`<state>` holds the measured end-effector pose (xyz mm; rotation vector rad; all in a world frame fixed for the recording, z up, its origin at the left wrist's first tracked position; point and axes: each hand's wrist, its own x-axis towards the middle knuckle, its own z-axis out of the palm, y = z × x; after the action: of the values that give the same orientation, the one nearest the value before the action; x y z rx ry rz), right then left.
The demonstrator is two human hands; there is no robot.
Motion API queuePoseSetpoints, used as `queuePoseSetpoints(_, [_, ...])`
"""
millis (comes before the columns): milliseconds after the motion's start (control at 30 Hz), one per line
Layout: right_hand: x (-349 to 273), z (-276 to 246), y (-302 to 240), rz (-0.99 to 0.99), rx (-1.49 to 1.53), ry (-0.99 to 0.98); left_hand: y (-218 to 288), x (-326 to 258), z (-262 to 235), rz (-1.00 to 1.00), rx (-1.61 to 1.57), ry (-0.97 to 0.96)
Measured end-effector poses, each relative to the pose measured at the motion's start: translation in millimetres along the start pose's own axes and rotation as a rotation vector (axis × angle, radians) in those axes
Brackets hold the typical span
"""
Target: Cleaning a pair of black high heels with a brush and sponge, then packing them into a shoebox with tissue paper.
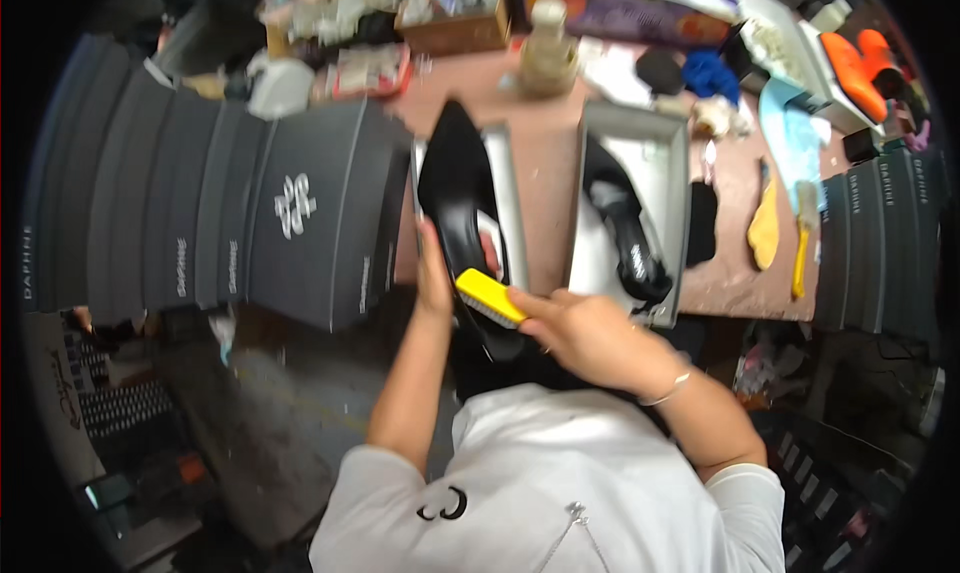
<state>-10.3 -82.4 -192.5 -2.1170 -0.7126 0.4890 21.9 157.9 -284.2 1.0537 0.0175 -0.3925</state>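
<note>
A person in a white top holds a black pointed shoe (460, 188) over the near edge of a cluttered brown table (545, 173), toe pointing away. The left hand (432, 273) is wrapped around the shoe from its left side, fingers closed on it near the middle. The right hand (590, 331), a thin bracelet at its wrist, is clamped on a yellow brush (487, 296), whose bristles face down and touch the shoe just behind the left hand. The shoe hangs above an open grey box (505, 188) that lies on the table beneath it. Just to the right stands a second open box (660, 163), and the matching black shoe (625, 223) lies inside it, heel toward the person. A row of dark shoe boxes (220, 213) fills the left of the table, its nearest lid bearing a white emblem; more dark boxes (880, 243) are stacked at the right edge. Between the second box and that stack lie a black insole (703, 223), a tan insole (765, 223) and a yellow-handled tool (800, 253). At the far side stand a pale bottle (547, 48), a blue cloth (712, 73) and an orange object (860, 68).
</note>
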Motion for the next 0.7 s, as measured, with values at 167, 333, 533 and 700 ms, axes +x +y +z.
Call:
queuePoseSetpoints(167, [-68, -69, 33, 0.164, 0.821, 0.759, 39, 18, 21, 0.028, -0.180, 0.032])
queuePoseSetpoints(333, [-127, -120, 147, 0.512, 0.495, 1.104, 33, 39, 17, 0.012, -0.251, -0.241])
queuePoseSetpoints(533, [-165, -137, 296, 0.879, 0.153, 0.936, 7, 50, -15, -0.070, -0.191, -0.030])
queuePoseSetpoints(700, [-96, -117, 214, 0.347, -0.875, 0.761, -18, 52, -32, -0.321, -0.175, 0.443])
